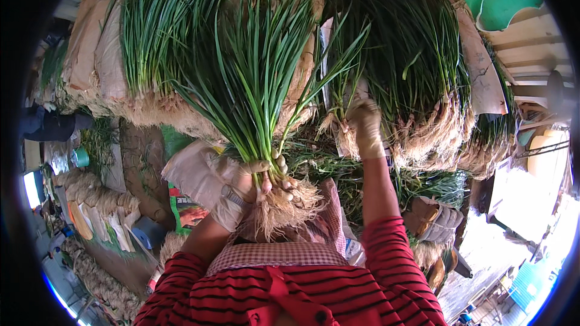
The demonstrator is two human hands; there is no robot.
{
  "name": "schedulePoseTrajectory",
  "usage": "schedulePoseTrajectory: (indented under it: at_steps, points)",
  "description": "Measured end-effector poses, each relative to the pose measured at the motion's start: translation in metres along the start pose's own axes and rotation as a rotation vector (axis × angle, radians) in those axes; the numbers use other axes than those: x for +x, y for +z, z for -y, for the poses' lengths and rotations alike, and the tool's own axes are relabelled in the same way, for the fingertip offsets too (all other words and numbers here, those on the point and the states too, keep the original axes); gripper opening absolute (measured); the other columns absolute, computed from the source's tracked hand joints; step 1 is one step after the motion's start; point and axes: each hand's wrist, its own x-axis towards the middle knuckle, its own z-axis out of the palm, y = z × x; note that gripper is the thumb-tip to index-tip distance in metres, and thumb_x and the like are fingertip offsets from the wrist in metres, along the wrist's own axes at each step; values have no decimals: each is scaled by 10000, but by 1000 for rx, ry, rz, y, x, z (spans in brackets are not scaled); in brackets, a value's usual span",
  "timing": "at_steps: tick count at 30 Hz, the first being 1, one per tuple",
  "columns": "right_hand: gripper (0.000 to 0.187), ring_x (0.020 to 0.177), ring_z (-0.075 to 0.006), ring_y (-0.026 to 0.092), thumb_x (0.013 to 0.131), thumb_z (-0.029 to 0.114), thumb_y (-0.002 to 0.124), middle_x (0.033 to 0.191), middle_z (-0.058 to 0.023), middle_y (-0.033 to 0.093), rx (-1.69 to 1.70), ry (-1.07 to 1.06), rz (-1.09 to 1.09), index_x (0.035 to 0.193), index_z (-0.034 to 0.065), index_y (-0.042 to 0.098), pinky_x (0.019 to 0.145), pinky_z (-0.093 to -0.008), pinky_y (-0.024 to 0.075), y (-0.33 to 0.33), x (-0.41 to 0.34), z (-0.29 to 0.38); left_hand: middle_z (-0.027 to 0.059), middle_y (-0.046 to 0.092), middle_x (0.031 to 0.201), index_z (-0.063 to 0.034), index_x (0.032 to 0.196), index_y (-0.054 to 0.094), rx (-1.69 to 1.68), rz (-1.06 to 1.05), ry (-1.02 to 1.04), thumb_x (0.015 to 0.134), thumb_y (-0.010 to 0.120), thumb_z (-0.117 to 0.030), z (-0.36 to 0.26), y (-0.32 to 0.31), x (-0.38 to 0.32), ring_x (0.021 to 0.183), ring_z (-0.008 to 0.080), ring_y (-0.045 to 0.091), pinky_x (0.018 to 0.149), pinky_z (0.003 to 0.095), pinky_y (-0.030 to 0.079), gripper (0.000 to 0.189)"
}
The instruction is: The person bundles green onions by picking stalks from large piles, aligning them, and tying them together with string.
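My left hand (pixel 247 172), in a pale glove, grips a bunch of scallion-like plants (pixel 258 99) just above their small bulbs. Their long green leaves fan away from me, while a tangle of pale roots (pixel 285 208) hangs toward my apron (pixel 281 253). To the right, my gloved right hand (pixel 366 122) is at the root end of a few plants (pixel 340 113). It is blurred and its fingers are partly hidden, so its grip on them is unclear. A large heap of similar plants (pixel 408 63) lies just right of that hand, roots facing me.
Another plant heap (pixel 158 45) lies at the left, beside burlap-like wrapping (pixel 113 50). Loose green leaves (pixel 326 158) litter the space below the hands. A green plastic container (pixel 503 4) is at upper right. At lower right is a bundle of stacked gloves or cloths (pixel 435 219).
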Motion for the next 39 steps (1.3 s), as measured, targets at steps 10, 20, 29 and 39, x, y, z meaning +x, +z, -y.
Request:
schedulePoseTrajectory:
  at_steps: [10, 20, 29, 39]
  points:
    - [146, 557, -69, 518, 778, -5, 605, 699, -13, 610, 175, 52, 471, 910, 56, 619, 471, -202, 418, 86, -67, -46, 147, 532, 909, 5, 996, 504, 150, -134, -57, 683, 617, -86, -3, -16, 0, 832, 290, 573, 675, 500, 530, 345]
    - [166, 699, -143, 594, 810, 116, 605, 810, -62, 636, 114, -35, 219, 927, 0, 602, 640, -249, 485, 101, -45, -51, 125, 588, 924, -14, 1020, 545, 197, -201, -139, 722, 617, -103, -6, -13, -3, 463, 172, 552, 405, 259, 472, 320]
    - [86, 608, -87, 531, 798, 34, 587, 769, -49, 617, -209, -690, -194, 869, 43, 635, 511, -217, 463, 34, 13, -3, 126, 577, 883, -2, 1004, 539, 152, -121, -131, 730, 589, -78, -4, -27, 3, 751, 228, 591, 617, 384, 525, 288]
    - [208, 779, -229, 625, 792, 116, 528, 819, -142, 637, -1192, -438, 321, 969, 44, 610, 677, -326, 502, 56, 21, 17, 113, 619, 867, -20, 1032, 555, 312, -240, -180, 717, 587, -79, -4, -10, 12, 438, 166, 541, 379, 274, 443, 323]
